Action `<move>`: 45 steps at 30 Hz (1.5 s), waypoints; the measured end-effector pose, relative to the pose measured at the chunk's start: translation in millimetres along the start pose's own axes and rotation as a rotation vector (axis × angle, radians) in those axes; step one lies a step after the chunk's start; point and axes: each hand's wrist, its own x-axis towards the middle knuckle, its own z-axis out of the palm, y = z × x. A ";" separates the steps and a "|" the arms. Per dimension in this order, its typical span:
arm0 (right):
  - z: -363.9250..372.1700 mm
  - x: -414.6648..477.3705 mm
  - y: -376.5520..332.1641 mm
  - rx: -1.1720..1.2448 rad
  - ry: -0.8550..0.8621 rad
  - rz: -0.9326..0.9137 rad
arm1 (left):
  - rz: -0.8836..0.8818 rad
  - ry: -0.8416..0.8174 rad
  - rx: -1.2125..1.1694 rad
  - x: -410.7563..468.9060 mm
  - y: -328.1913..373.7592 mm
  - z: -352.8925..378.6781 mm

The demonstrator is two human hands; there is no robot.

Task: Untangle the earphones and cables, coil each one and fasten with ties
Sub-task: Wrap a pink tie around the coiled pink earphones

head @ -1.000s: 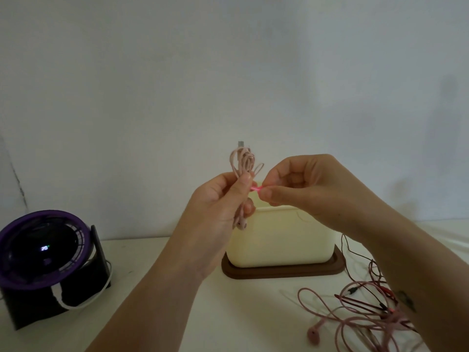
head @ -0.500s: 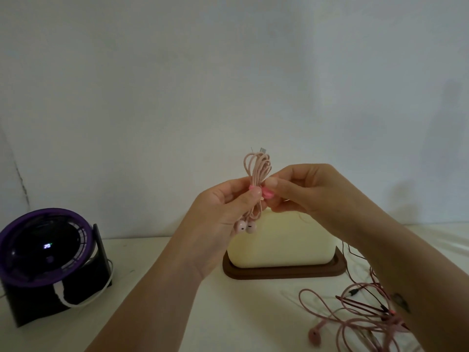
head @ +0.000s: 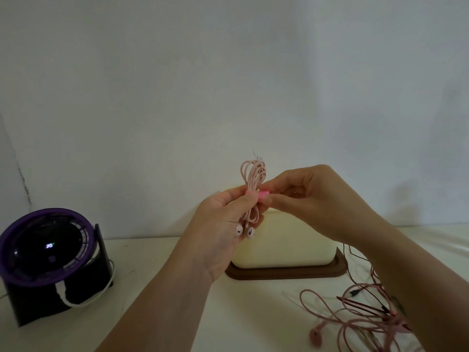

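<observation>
A coiled bundle of pale pink earphones [head: 253, 179] is held up in front of me, its two earbuds [head: 245, 231] hanging at the bottom. My left hand [head: 223, 224] grips the bundle at its middle. A bright pink tie [head: 258, 193] wraps round the bundle there, and my right hand [head: 304, 196] pinches the tie's end against it. On the table at the right lies a tangle of pink earphones and dark cables [head: 365, 316], partly hidden behind my right forearm.
A cream box on a brown base [head: 286, 252] stands on the white table behind my hands. A purple and black fan [head: 48, 262] with a white cable sits at the left. A plain wall rises close behind.
The pink tie went from a thin stretched strand beside the bundle to a band wrapped round its middle. My right hand closed in on the bundle, which now hangs lower with both earbuds showing.
</observation>
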 end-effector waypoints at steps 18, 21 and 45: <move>-15.3 3.1 10.6 0.320 -0.094 0.117 | -0.107 -0.139 0.192 -1.6 2.1 -3.8; -16.0 3.5 11.5 0.313 -0.074 0.122 | -0.057 -0.098 0.212 -0.5 -0.8 -3.7; -15.8 2.5 11.4 0.336 -0.233 0.168 | 0.232 -0.053 0.490 3.6 6.5 -14.3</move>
